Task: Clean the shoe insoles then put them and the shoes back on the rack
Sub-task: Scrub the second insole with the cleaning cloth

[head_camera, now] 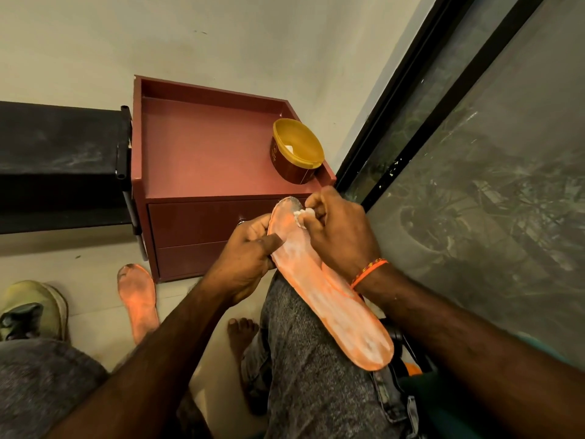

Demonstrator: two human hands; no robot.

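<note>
An orange insole (332,299) smeared with white lies along my right thigh. My left hand (250,248) grips its left edge near the toe, thumb on top. My right hand (338,229) pinches a small white wad (302,213) and presses it on the insole's toe end. A second orange insole (137,304) lies on the floor to the left. An olive shoe (31,308) stands on the floor at the far left. The black shoe rack (60,160) is at the left.
A dark red cabinet (202,160) with two drawers stands ahead against the wall. On its top at the right sits an open yellow tub (297,150) with something white inside. A dark glass door (474,153) runs along the right. My bare foot (242,331) rests on the floor tiles.
</note>
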